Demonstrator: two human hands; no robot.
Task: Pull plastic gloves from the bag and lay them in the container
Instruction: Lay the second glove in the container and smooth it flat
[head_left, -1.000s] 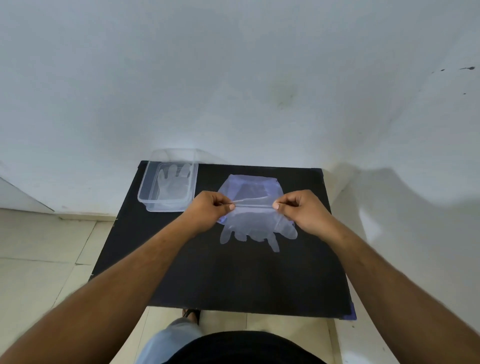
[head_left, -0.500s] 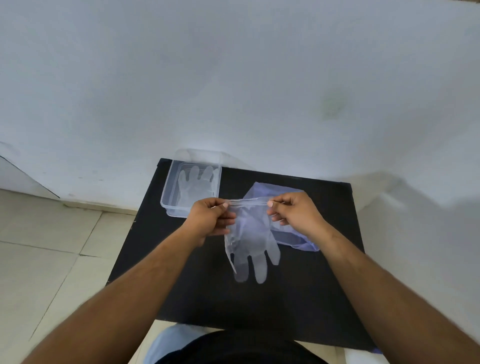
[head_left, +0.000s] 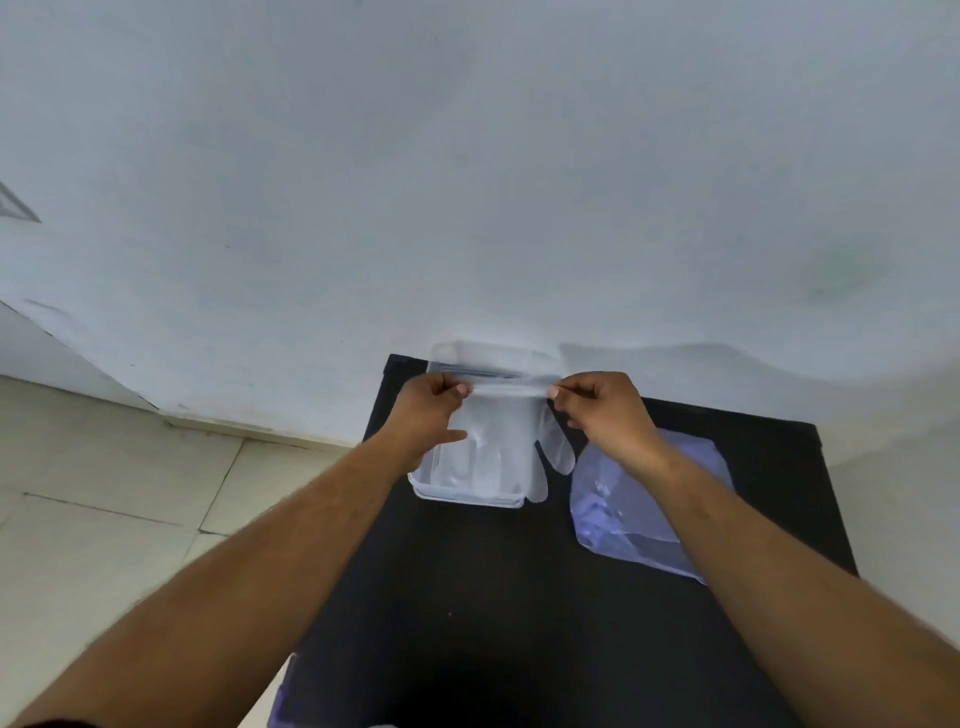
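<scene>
We hold one clear plastic glove (head_left: 511, 441) stretched by its cuff between both hands, right over the clear plastic container (head_left: 470, 496). Our left hand (head_left: 431, 410) pinches the cuff's left end between thumb and fingertips, and our right hand (head_left: 602, 408) pinches the right end the same way, so the cuff runs as a taut band between them. The glove hangs down from that band with its fingers pointing toward us; two of them spill past the container's near right corner onto the black table (head_left: 467, 597).

The container sits at the table's far left corner, close to the pale wall (head_left: 467, 182). Our left hand and wrist cover its left side, and the hanging glove hides most of its inside, so we cannot tell what already lies there.

The bluish plastic bag (head_left: 623, 514) lies flat on the table just to the right of the container, apart from it, and our right forearm (head_left: 769, 561) crosses over its right part. Left of the table we see the tiled floor (head_left: 104, 519).
</scene>
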